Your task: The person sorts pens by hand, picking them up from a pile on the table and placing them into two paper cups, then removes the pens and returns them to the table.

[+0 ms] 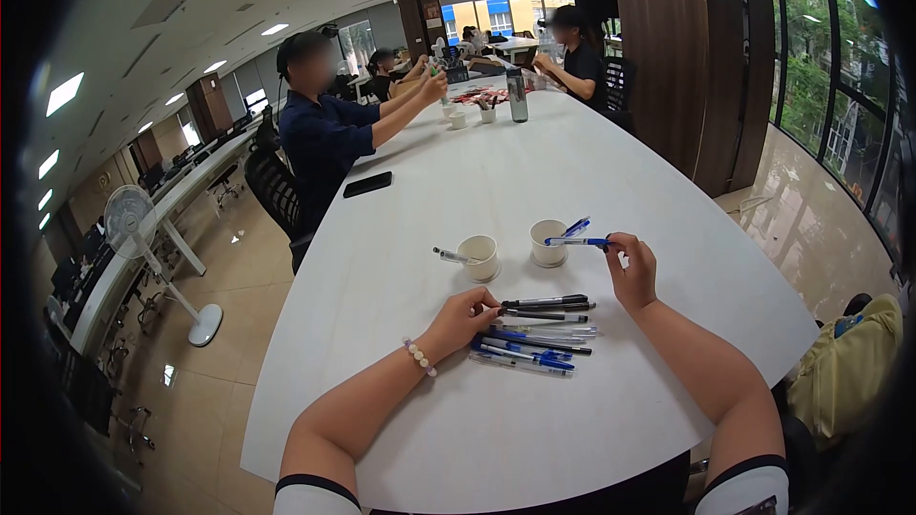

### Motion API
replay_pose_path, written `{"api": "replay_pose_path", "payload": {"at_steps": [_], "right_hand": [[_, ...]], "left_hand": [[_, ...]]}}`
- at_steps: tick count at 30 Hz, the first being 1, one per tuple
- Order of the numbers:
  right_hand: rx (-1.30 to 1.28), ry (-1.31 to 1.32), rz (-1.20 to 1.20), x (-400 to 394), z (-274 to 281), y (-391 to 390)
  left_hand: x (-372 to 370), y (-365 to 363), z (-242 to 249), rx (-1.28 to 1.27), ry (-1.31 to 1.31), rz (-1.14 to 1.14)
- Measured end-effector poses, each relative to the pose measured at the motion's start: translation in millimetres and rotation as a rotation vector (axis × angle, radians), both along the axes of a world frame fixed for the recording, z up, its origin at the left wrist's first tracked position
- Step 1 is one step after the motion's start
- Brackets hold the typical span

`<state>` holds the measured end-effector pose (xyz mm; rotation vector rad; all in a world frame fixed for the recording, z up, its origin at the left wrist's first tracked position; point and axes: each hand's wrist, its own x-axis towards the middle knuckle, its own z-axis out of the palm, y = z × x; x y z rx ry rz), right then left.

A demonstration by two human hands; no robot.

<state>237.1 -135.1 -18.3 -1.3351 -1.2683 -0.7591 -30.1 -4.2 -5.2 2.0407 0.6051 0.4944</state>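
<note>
My right hand pinches a blue-and-clear pen by one end. The pen lies nearly level, its other end at the rim of the right paper cup. Another blue pen leans in that cup. Left of it stands a second white paper cup with a clear, dark-tipped pen leaning out. My left hand has its fingers closed on the end of a black pen at the pile's upper edge. Below are several blue, clear and black pens lying side by side.
A black phone lies near the table's left edge. Farther back are a dark bottle, a cup of pens and small white cups. Other people sit around the far end. A yellow bag is at the right.
</note>
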Motion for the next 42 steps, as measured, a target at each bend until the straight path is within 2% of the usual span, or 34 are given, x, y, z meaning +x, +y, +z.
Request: {"api": "replay_pose_path", "payload": {"at_steps": [1, 3, 7, 9, 10, 12, 14, 17, 19, 21, 28, 30, 32, 35, 37, 38, 40, 42], "right_hand": [[0.002, 0.000, 0.000, -0.6, 1.4, -0.4], [-0.002, -0.010, 0.003, -0.9, 3.3, -1.4], [-0.014, -0.004, 0.009, -0.1, 2.7, -2.8], [-0.138, -0.030, -0.004, 0.6, 2.1, -4.1], [-0.136, -0.028, -0.006, -0.4, 2.3, -2.7], [-0.178, -0.044, 0.073, -4.6, 2.0, 1.5], [-0.211, -0.056, 0.078, -4.8, 0.4, 1.6], [-0.303, -0.126, 0.038, -9.2, 3.5, -1.4], [-0.569, -0.067, 0.042, -12.2, 6.0, -5.2], [-0.606, -0.028, 0.080, -12.9, 3.9, -3.9], [-0.672, 0.030, 0.144, -14.2, 6.1, -4.1], [-0.699, 0.051, 0.149, -15.1, 7.3, -4.3], [-0.726, 0.072, 0.153, -14.9, 6.9, -4.5], [-0.611, 0.108, 0.227, -14.4, 3.3, -5.6], [-0.316, 0.021, 0.234, -13.3, 4.3, -5.6], [-0.319, 0.026, 0.235, -12.6, 4.9, -6.6], [-0.277, -0.164, 0.343, -12.1, 8.3, -10.6], [-0.376, -0.169, 0.381, -15.5, 12.9, -14.4]], "left_hand": [[0.0, 0.3, -0.1, 0.002, 0.000, 0.000], [0.4, 0.8, -2.9, 0.244, -0.127, 0.034], [-0.5, 0.0, -4.1, 0.390, -0.285, 0.098], [-0.7, -1.4, -0.5, 0.519, -0.474, 0.213], [-1.0, 1.2, 0.0, 0.522, -0.472, 0.211], [-4.4, 8.8, 2.7, 0.828, -0.573, 0.317], [-9.5, 15.0, 14.5, 0.896, -0.576, 0.316], [-17.7, 22.3, 40.3, 1.228, -0.590, 0.439], [-22.1, 29.5, 49.3, 1.308, -0.576, 0.480], [-27.7, 39.5, 50.1, 1.427, -0.508, 0.565], [-26.7, 49.8, 37.3, 1.475, -0.292, 0.519], [-21.9, 45.5, 34.1, 1.439, -0.246, 0.415], [-17.2, 40.9, 29.2, 1.415, -0.232, 0.403], [-18.8, 35.4, 19.7, 1.382, -0.154, 0.368], [-19.2, 26.4, 15.2, 1.426, -0.155, 0.347], [-18.7, 22.1, 12.7, 1.474, -0.162, 0.330], [-17.4, 16.2, 10.2, 1.492, -0.166, 0.236], [-12.7, 7.6, 12.2, 1.334, -0.087, -0.118]]}}
